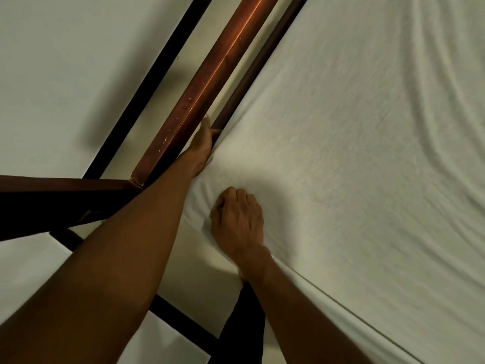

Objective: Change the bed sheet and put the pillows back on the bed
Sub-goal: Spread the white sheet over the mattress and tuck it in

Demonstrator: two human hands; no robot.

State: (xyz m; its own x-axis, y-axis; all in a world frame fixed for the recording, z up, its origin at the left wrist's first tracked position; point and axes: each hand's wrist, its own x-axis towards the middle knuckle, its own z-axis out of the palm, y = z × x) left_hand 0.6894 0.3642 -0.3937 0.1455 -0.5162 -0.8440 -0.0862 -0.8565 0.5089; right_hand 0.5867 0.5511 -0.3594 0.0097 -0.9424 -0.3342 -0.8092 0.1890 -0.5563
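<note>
Bed corner: I have both hands on the white sheet (354, 127) at the wooden frame.

The sheet covers the mattress, wrinkled toward the far side, and fills my right field. The reddish frame rail (207, 82) runs diagonally beside it. My left hand (203, 148) is wedged between rail and mattress edge; its fingers are hidden, so I cannot tell their state. My right hand (237, 219) rests on the corner, fingers curled tight, bunching sheet fabric.

Pale tiled floor (52, 61) with dark grout lines, reddish-brown wooden bed frame (204, 82), dim light
</note>
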